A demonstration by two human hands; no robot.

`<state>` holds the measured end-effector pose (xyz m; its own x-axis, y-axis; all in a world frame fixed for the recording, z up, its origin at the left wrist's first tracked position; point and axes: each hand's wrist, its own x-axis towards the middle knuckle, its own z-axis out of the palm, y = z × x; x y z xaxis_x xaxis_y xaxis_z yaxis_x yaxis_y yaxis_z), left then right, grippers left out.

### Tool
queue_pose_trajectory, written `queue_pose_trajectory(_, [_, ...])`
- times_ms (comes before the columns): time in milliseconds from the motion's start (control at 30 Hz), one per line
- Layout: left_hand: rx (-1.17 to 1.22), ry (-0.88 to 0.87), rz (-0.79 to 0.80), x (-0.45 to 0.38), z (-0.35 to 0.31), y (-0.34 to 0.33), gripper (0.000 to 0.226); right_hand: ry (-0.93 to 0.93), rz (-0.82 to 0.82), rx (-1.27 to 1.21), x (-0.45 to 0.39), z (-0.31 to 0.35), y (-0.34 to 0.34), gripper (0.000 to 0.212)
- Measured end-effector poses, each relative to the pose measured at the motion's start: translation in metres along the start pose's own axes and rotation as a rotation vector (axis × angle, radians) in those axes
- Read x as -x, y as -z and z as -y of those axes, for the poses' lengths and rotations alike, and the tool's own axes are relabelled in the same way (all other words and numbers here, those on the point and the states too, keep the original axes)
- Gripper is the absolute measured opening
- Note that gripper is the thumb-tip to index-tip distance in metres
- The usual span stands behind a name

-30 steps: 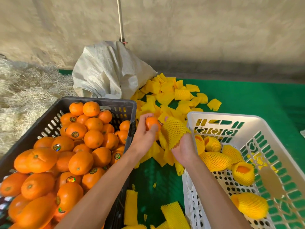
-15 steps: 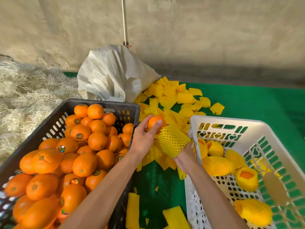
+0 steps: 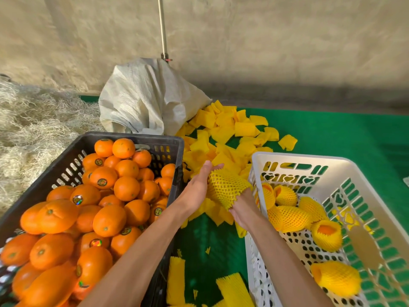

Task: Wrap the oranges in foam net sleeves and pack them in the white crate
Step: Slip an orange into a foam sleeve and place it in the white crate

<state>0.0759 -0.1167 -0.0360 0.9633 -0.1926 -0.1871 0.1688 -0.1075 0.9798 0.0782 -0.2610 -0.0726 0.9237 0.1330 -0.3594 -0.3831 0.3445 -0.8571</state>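
Observation:
Between the two crates, my right hand (image 3: 242, 209) grips a yellow foam net sleeve (image 3: 225, 188) stretched wide, its fingers hidden under the net. My left hand (image 3: 198, 188) lies flat against the sleeve's left side with thumb and fingers straight. No orange shows at the sleeve; what is inside it is hidden. The black crate (image 3: 132, 136) on the left is heaped with bare oranges (image 3: 126, 188). The white crate (image 3: 309, 158) on the right holds several wrapped oranges (image 3: 290, 218).
A pile of loose yellow sleeves (image 3: 223, 131) lies on the green mat (image 3: 343, 138) behind my hands, with more sleeves (image 3: 234, 289) near the front. A white woven sack (image 3: 143, 100) and a thin pole (image 3: 162, 29) stand behind the black crate. Straw (image 3: 33, 122) covers the left.
My left hand carried the orange rightward to the sleeve. The orange was visible before and is now out of sight, with the sleeve bulging between both hands.

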Motion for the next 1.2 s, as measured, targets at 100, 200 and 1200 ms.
queue_pose_trajectory(100, [-0.056, 0.027, 0.007, 0.003, 0.004, -0.003, 0.099, 0.074, -0.031, -0.067, 0.001, 0.005, -0.001, 0.042])
queue_pose_trajectory(200, [-0.171, -0.018, 0.095, 0.005, 0.003, -0.008, 0.096, 0.054, -0.108, -0.042, 0.001, 0.008, 0.0, 0.037])
queue_pose_trajectory(1200, [0.36, 0.2, -0.081, 0.007, -0.022, -0.004, 0.046, 0.345, -0.099, 0.631, 0.009, 0.034, -0.011, 0.035])
